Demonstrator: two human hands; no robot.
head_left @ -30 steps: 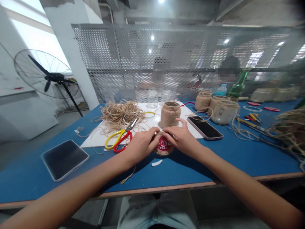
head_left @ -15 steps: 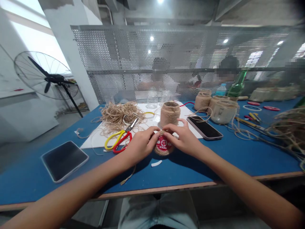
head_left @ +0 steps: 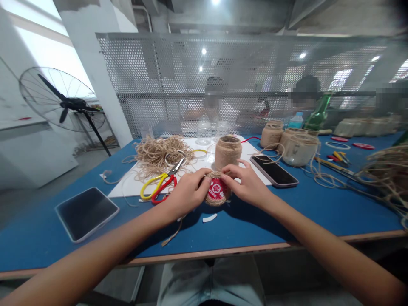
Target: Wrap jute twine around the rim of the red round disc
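A round red jar lid (head_left: 216, 190) with a white flower print has twine wound round its rim. My left hand (head_left: 190, 189) grips the lid's left edge between thumb and fingers. On the upper right edge, the fingertips of my right hand (head_left: 247, 182) pinch the twine rim. Just behind stands a twine-wrapped jar (head_left: 228, 153). To the left of my left hand lie scissors (head_left: 162, 182) with one yellow and one red handle. A small white strip (head_left: 209, 218) rests on the table in front of the lid.
A heap of loose twine (head_left: 162, 153) lies on white paper (head_left: 124, 185). A tablet-like device (head_left: 86, 214) is at left, a phone (head_left: 274, 170) at right. More wrapped jars (head_left: 299, 149) and a green bottle (head_left: 318, 112) stand farther right. A perforated metal screen (head_left: 178, 76) closes the back.
The lid has turned slightly and more of its red face shows. My right fingers have shifted a little right along the rim. My left hand stays nearly in place.
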